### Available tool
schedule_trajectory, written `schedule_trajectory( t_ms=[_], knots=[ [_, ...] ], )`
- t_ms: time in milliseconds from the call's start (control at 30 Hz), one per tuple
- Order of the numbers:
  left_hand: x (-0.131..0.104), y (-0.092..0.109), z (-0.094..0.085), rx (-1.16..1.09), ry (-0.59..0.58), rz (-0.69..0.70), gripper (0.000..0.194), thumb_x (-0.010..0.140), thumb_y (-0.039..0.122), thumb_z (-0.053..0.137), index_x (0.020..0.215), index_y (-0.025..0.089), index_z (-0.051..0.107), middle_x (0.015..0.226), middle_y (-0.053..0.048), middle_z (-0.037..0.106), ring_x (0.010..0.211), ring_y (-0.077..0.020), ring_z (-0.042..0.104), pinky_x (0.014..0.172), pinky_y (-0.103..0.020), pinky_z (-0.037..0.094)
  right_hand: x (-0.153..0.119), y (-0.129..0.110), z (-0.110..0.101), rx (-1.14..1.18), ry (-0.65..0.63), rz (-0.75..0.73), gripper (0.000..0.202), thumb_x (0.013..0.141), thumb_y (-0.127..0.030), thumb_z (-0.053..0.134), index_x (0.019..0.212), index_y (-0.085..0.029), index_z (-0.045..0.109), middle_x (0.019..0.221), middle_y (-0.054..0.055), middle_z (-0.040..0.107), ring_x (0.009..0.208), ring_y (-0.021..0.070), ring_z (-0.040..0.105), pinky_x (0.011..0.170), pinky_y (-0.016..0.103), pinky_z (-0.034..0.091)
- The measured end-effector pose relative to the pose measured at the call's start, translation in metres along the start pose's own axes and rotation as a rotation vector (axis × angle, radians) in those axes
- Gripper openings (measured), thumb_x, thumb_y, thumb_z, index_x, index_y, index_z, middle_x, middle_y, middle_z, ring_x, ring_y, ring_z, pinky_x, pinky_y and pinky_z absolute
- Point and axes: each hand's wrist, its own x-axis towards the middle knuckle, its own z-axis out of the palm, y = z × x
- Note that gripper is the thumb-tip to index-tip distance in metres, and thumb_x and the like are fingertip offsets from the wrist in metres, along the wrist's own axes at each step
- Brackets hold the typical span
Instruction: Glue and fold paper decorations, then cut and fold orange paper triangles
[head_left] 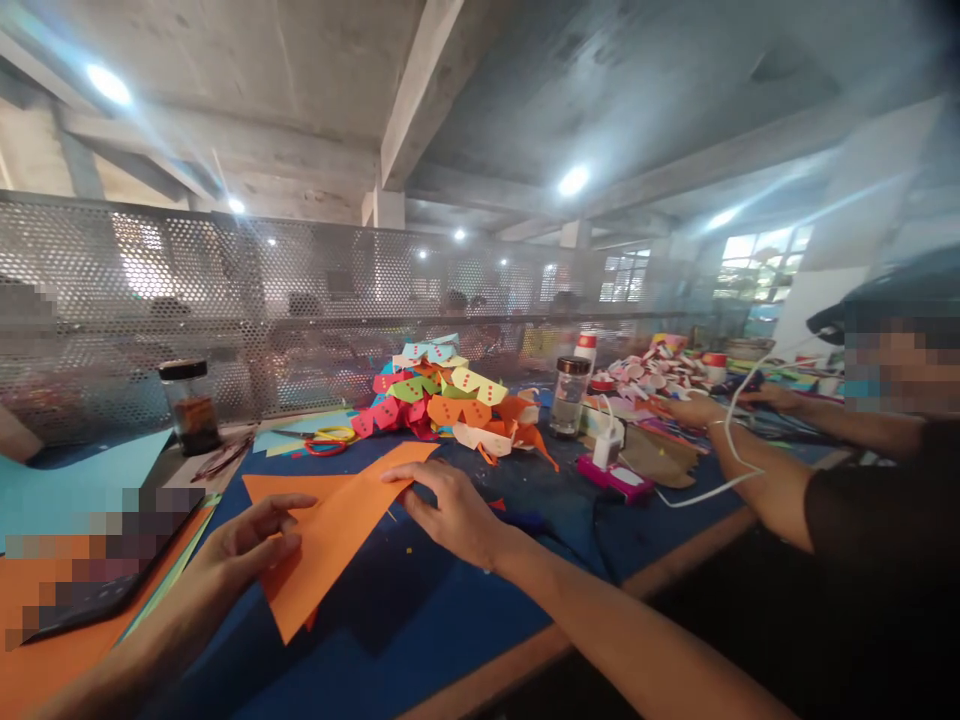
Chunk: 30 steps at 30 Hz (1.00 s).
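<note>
A folded sheet of orange paper is held a little above the blue table, between both hands. At its left edge, my left hand pinches it between thumb and fingers. My right hand grips its upper right corner, thumb below and fingers on top. Behind the sheet lie scissors with yellow and red handles. Beyond my right hand rises a heap of folded, coloured paper pieces with dots and cut notches.
A dark-lidded jar stands at the left near coloured sheets and a dark tablet-like device. Right of the heap are a clear jar and a pink power strip with a white cable. A co-worker's arm reaches in from the right.
</note>
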Motion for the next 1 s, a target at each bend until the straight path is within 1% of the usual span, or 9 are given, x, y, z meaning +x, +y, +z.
schedule_trajectory(
  t_ms=[100,200,433,533,667,733,833,933,1000],
  knots=[
    [0.0,0.002,0.001,0.025,0.037,0.024,0.053,0.065,0.048,0.087,0.111,0.025,0.071,0.082,0.001,0.068,0.072,-0.0167,0.065,0.063,-0.024,0.051,-0.003,0.006,0.004,-0.06,0.012,-0.051,0.027,0.096,-0.016,0.054,0.117,-0.025,0.069,0.11,0.003,0.077,0.101,0.0184,0.069,0.096,0.033,0.048],
    [-0.001,0.005,0.004,0.021,0.04,-0.013,0.052,0.064,0.048,0.086,0.108,0.024,0.072,0.077,0.0,0.067,0.072,-0.0203,0.067,0.064,-0.028,0.052,-0.006,0.007,0.004,-0.142,0.009,-0.097,0.027,0.097,-0.018,0.054,0.119,-0.026,0.069,0.109,0.004,0.077,0.102,0.0188,0.069,0.097,0.035,0.048],
    [0.005,-0.005,-0.003,0.0,0.114,0.0,0.055,0.069,0.054,0.085,0.112,0.024,0.069,0.085,0.001,0.067,0.081,-0.0181,0.065,0.066,-0.023,0.049,-0.005,0.011,0.004,-0.172,0.045,-0.09,0.021,0.101,-0.026,0.053,0.112,-0.027,0.071,0.104,0.002,0.079,0.095,0.0195,0.07,0.091,0.036,0.048],
    [0.007,-0.011,-0.008,0.091,0.095,0.014,0.053,0.076,0.058,0.079,0.115,0.025,0.067,0.087,0.0,0.066,0.085,-0.0183,0.064,0.072,-0.024,0.049,-0.006,0.013,0.004,-0.171,0.064,-0.092,0.02,0.101,-0.025,0.053,0.109,-0.025,0.071,0.103,0.002,0.079,0.094,0.0192,0.071,0.089,0.035,0.048],
    [0.004,-0.004,-0.004,0.251,0.145,0.093,0.053,0.075,0.066,0.073,0.11,0.026,0.07,0.089,-0.001,0.069,0.084,-0.0213,0.064,0.069,-0.026,0.049,-0.006,0.01,0.003,-0.167,0.089,-0.121,0.02,0.101,-0.022,0.053,0.109,-0.025,0.071,0.101,0.003,0.079,0.092,0.0197,0.071,0.088,0.036,0.048],
    [0.002,0.002,-0.002,0.302,0.171,0.103,0.05,0.072,0.066,0.074,0.105,0.028,0.073,0.1,-0.003,0.072,0.095,-0.027,0.066,0.076,-0.03,0.053,-0.006,0.008,0.002,-0.175,0.09,-0.129,0.021,0.1,-0.021,0.053,0.11,-0.026,0.071,0.1,0.003,0.079,0.09,0.0198,0.071,0.087,0.037,0.048],
    [-0.001,0.003,0.001,0.311,0.211,0.12,0.049,0.075,0.069,0.068,0.108,0.033,0.073,0.104,-0.003,0.074,0.108,-0.0322,0.065,0.092,-0.036,0.054,-0.007,0.004,0.0,-0.222,0.116,-0.126,0.021,0.099,-0.019,0.054,0.111,-0.026,0.07,0.093,0.003,0.078,0.085,0.0206,0.071,0.084,0.037,0.049],
    [-0.004,-0.006,0.004,0.388,0.195,0.147,0.047,0.083,0.07,0.058,0.111,0.034,0.072,0.107,-0.002,0.075,0.112,-0.0327,0.066,0.102,-0.038,0.051,-0.009,0.002,-0.003,-0.264,0.142,-0.118,0.023,0.098,-0.016,0.053,0.112,-0.026,0.069,0.091,0.004,0.078,0.086,0.0217,0.071,0.084,0.038,0.05],
    [-0.005,-0.013,0.006,0.402,0.202,0.163,0.04,0.091,0.063,0.052,0.112,0.035,0.071,0.111,-0.001,0.074,0.115,-0.0303,0.067,0.103,-0.035,0.051,-0.009,0.004,-0.005,-0.273,0.151,-0.108,0.026,0.096,-0.014,0.054,0.113,-0.027,0.067,0.091,0.003,0.077,0.085,0.0216,0.071,0.085,0.038,0.051]
  ],
)
